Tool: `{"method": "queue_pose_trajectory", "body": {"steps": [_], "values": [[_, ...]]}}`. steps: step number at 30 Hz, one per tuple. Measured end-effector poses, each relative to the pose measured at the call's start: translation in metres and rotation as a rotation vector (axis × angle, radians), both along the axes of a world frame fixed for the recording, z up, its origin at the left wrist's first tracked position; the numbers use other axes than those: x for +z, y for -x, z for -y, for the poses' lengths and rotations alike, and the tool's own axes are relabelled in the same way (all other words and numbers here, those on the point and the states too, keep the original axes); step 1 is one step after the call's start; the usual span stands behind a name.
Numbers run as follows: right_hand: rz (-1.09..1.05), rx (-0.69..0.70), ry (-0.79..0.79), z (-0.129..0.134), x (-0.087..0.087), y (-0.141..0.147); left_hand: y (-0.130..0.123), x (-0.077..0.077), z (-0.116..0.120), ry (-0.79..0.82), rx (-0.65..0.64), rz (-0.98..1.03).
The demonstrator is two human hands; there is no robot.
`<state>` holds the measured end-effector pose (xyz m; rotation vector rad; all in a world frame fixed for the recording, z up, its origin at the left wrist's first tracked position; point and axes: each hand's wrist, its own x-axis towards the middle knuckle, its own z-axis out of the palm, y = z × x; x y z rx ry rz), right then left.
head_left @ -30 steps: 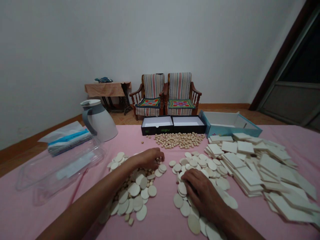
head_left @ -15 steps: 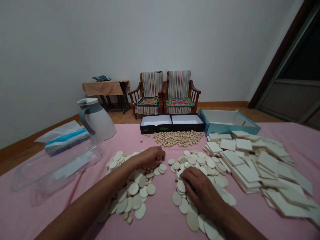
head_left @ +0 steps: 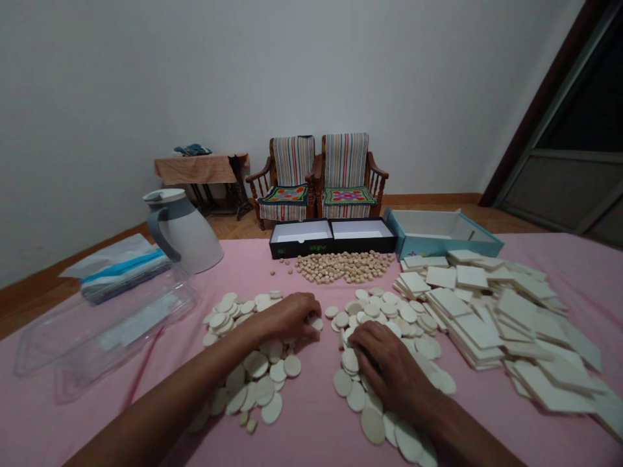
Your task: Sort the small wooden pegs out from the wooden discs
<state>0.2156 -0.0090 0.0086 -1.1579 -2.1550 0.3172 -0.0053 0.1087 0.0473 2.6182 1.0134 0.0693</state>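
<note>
Resting right hand (head_left: 389, 366) on wooden discs (head_left: 343, 383)

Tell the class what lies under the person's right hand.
The right hand rests on a loose pile of pale wooden discs. The discs directly beneath the palm and fingers are covered, so neither their number nor the pink cloth below them can be seen.

Bare left hand (head_left: 289, 318) and right hand (head_left: 389, 366)
</note>
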Motion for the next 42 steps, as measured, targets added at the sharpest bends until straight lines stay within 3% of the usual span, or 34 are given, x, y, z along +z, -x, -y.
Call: {"method": "queue_pose_trajectory", "body": {"steps": [3,8,13,18,23,27,32,37,42], "values": [[-0.025,0.003,0.003,0.0,0.003,-0.001,0.001,0.0,0.007,-0.024,0.037,-0.007],[-0.108,-0.041,-0.077,-0.001,0.008,-0.007,-0.001,0.013,0.011,-0.069,0.099,0.07],[-0.134,-0.121,-0.166,-0.005,0.007,-0.014,-0.002,0.023,0.014,-0.012,0.042,0.237],[-0.131,-0.173,-0.199,-0.011,0.001,-0.019,0.002,0.011,0.018,-0.045,0.039,-0.063],[-0.144,-0.187,-0.231,-0.013,0.004,-0.022,0.0,-0.004,0.019,-0.086,0.069,-0.081],[-0.155,-0.198,-0.224,-0.013,0.007,-0.023,-0.006,0.006,0.021,-0.097,0.083,-0.039],[-0.159,-0.191,-0.216,-0.013,0.005,-0.023,-0.004,0.02,0.024,-0.064,-0.023,0.175],[-0.133,-0.181,-0.199,-0.013,0.004,-0.023,0.006,0.009,0.022,-0.119,-0.037,-0.157],[-0.12,-0.174,-0.184,-0.013,0.004,-0.023,0.003,0.003,0.023,-0.158,-0.035,-0.163]]}}
